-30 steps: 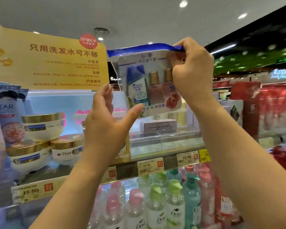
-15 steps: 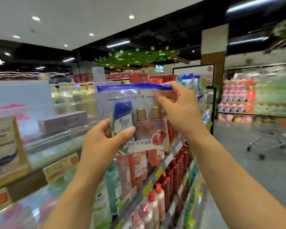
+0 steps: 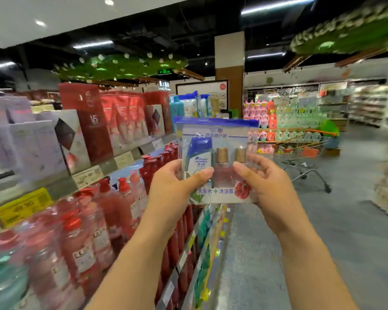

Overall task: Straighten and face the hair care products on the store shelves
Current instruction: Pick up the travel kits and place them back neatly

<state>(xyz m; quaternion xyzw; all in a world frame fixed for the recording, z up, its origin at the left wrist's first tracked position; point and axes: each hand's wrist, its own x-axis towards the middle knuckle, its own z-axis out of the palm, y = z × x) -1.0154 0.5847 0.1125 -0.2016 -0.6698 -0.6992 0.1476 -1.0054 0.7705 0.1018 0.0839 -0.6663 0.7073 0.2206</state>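
A clear travel pouch (image 3: 215, 139) with a blue zip top holds a small white-and-blue shampoo bottle and two pink bottles with gold caps. I hold it upright in front of me, over the aisle beside the shelves. My left hand (image 3: 177, 186) grips its lower left edge, thumb across the front. My right hand (image 3: 262, 182) pinches its lower right side, thumb on the front by the pink bottles. The printed front faces me.
Shelves (image 3: 87, 177) run along my left, with red and pink bottles (image 3: 83, 242) below and red and white gift boxes (image 3: 87, 121) above. A shopping cart (image 3: 300, 157) stands in the aisle ahead right. More stocked shelves (image 3: 289, 117) lie beyond.
My view has swung right, down the aisle. The pouch came down from the top shelf to chest height. My right hand slid from the zip top to the pouch's lower right side.
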